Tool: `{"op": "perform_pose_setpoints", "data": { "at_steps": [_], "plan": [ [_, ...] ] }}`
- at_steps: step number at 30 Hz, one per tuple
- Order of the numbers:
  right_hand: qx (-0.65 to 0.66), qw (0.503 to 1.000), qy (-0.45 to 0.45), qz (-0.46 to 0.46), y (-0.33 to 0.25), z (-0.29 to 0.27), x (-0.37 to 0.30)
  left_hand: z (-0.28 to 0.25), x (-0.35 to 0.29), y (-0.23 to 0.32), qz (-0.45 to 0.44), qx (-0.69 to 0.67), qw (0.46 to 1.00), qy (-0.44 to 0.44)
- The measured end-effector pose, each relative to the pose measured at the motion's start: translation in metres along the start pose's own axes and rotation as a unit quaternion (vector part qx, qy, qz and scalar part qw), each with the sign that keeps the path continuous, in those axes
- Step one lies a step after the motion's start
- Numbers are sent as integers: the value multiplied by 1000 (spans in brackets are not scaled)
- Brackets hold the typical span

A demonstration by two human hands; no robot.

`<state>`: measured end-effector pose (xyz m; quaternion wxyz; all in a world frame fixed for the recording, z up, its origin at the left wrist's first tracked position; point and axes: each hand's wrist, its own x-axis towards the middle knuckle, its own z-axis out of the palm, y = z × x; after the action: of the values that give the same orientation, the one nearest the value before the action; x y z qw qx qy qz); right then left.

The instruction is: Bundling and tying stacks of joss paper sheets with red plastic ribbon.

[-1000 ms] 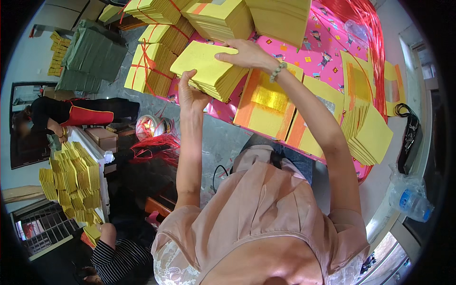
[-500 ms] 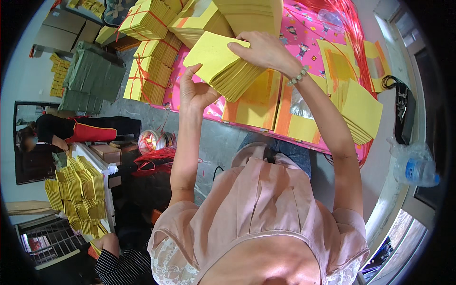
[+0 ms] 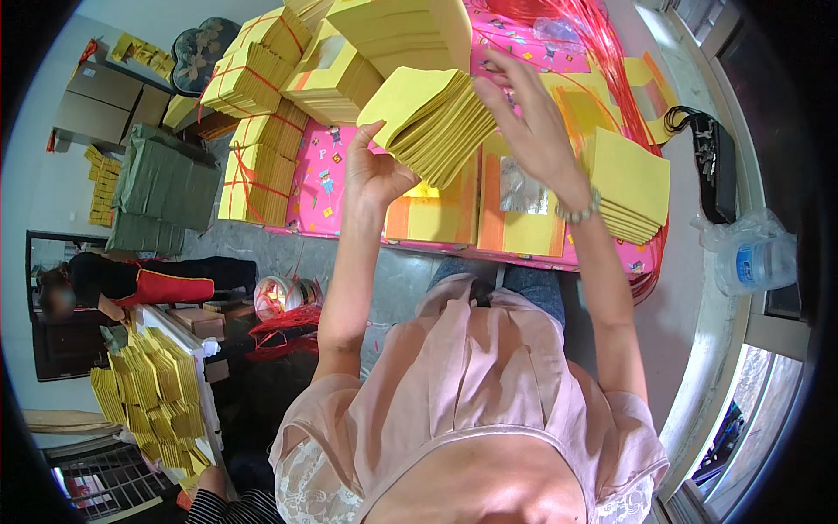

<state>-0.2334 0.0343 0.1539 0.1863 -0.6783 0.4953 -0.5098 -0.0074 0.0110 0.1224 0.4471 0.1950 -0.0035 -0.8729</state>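
Observation:
My left hand [image 3: 377, 173] grips a thick stack of folded yellow paper sheets [image 3: 441, 122] by its lower left, the thumb on top and the fingers underneath. The stack is tilted and its folded edges fan out toward the right. Just right of it, my right hand [image 3: 534, 131] is raised with fingers apart and nothing in them. Below the hands, yellow sheets with orange borders and a shiny silver patch [image 3: 522, 188] lie on the pink patterned table cover [image 3: 325, 196]. Another fanned yellow pile [image 3: 630, 188] rests to the right of my right wrist.
Tied yellow bundles [image 3: 255, 179] and tall loose stacks [image 3: 406, 39] stand at the table's left and back. Red cords [image 3: 602, 52] hang along the right edge, near a black bag [image 3: 714, 170]. Two people work at left by a table of yellow bundles [image 3: 157, 384].
My right hand has come off the paper stack and moved right, its fingers spreading. The left hand keeps its hold, and the stack's edges now show more fanned out.

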Motion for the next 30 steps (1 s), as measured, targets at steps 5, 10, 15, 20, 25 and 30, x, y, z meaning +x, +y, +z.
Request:
{"op": "perform_pose_setpoints", "data": {
  "at_steps": [5, 10, 15, 20, 25, 30],
  "plan": [
    [42, 986, 160, 12, 6, 5, -55, 0, 16, -9, -30, -43, 998, -37],
    [179, 974, 108, 83, 6, 36, -88, -1, 28, -22, -42, -32, 996, -72],
    [202, 971, 99, 74, 10, 46, -89, 0, 34, -30, -29, -23, 995, -88],
    [264, 956, 77, 97, 10, 43, -92, -1, 37, -32, -58, -50, 992, -100],
    [278, 951, 58, 121, 10, 41, -92, -3, 39, -33, -60, -40, 993, -93],
    [295, 946, 73, 111, 8, 43, -90, -2, 36, -36, -61, -19, 992, -111]
  ]
}}
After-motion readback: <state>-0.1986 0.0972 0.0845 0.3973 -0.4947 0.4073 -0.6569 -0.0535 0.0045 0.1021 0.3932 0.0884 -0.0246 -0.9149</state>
